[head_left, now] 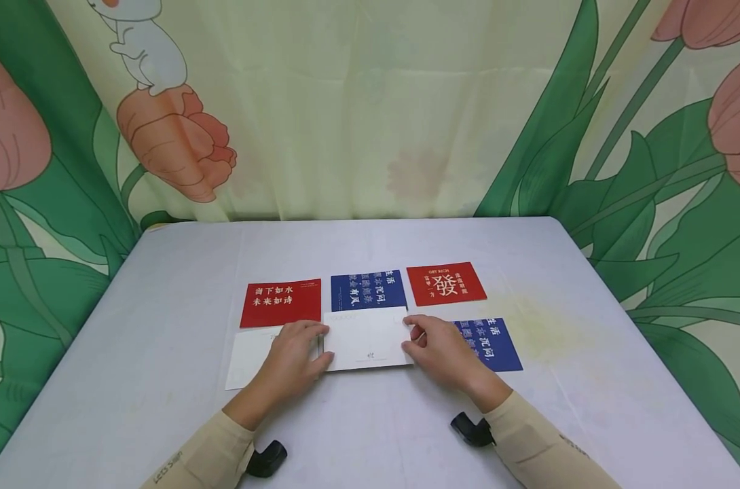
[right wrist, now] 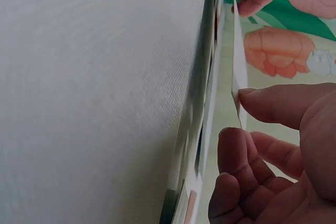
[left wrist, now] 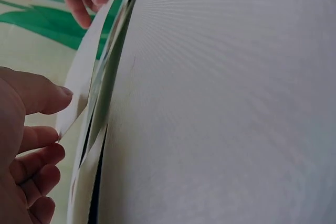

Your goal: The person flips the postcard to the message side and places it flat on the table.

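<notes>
Both hands hold a white postcard [head_left: 366, 339] level, with small print near its lower edge. At its left edge, my left hand [head_left: 293, 356] pinches it between thumb and fingers. My right hand [head_left: 443, 356] grips the opposite edge the same way. In the right wrist view the card [right wrist: 239, 56] shows edge-on, raised above the other cards, with the thumb [right wrist: 273, 104] on one face. A second white card [head_left: 244, 360] lies partly hidden beneath my left hand. Partly behind my right hand is a blue card [head_left: 495, 346] with white characters.
Behind the hands lie a red card [head_left: 278, 305] at left, a blue card [head_left: 366, 288] partly covered by the held one, and a red card [head_left: 446, 284] at right. The white-covered table [head_left: 162, 380] ends at a patterned curtain [head_left: 358, 122]. Black wrist devices [head_left: 267, 459] show below the sleeves.
</notes>
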`<state>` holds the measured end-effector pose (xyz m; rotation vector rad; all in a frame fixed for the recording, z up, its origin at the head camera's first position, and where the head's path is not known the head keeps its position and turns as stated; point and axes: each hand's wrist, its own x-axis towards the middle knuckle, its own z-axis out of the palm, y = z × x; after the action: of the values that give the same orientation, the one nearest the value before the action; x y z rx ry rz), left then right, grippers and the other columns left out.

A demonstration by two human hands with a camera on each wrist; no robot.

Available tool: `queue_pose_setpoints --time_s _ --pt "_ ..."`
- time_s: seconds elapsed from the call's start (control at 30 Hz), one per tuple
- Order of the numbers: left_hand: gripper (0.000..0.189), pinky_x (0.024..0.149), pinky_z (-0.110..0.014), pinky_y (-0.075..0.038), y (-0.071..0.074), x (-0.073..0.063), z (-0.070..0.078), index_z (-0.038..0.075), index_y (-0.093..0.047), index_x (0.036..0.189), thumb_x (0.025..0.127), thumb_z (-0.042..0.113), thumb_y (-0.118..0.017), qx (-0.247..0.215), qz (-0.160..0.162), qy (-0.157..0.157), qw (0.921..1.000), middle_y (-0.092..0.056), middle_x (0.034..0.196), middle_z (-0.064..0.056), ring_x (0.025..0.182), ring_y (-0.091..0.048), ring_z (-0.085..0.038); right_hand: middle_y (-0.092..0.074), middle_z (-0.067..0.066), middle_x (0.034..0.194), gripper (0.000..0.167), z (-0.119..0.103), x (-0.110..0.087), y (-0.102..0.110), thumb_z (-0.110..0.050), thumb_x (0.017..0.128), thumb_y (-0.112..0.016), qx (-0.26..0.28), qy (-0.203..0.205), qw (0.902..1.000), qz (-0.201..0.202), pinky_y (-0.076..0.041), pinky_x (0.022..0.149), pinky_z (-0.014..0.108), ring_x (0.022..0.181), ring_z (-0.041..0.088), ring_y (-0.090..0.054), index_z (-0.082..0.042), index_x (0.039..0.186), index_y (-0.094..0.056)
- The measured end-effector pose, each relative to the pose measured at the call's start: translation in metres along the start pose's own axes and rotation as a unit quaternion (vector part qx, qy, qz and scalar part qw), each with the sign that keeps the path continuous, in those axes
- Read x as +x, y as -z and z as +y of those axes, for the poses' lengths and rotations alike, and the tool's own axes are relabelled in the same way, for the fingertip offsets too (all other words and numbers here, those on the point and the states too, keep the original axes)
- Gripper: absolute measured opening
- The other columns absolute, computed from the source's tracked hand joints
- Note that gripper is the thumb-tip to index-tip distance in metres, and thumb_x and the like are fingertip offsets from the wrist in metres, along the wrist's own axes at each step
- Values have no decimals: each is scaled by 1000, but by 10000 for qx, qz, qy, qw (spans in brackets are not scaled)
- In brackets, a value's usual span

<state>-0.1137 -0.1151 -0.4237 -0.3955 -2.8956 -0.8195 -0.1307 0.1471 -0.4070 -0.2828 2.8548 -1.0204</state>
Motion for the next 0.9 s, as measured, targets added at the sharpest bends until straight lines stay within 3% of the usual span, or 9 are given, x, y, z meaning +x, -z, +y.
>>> queue_pose_setpoints --time_s 0.27,0.9 --pt "49 97 -55 -48 -1 0 0 -2 -67 122 79 16 -84 67 -282 145 9995 -63 124 -19 116 -57 -37 -57 -3 90 46 0 2 -2 -12 87 -77 -86 10 9998 -198 -51 72 29 83 15 -56 -4 130 -64" --pt "49 98 -45 -50 0 -2 -1 -4 -64 126 81 9 -81 -12 -690 468 9965 -61 124 -18 115 -56 -34 -56 -2 89 50 1 4 -9 -12 85 -78 -388 114 9975 -571 -49 71 29 82 15 -53 -1 132 -62"
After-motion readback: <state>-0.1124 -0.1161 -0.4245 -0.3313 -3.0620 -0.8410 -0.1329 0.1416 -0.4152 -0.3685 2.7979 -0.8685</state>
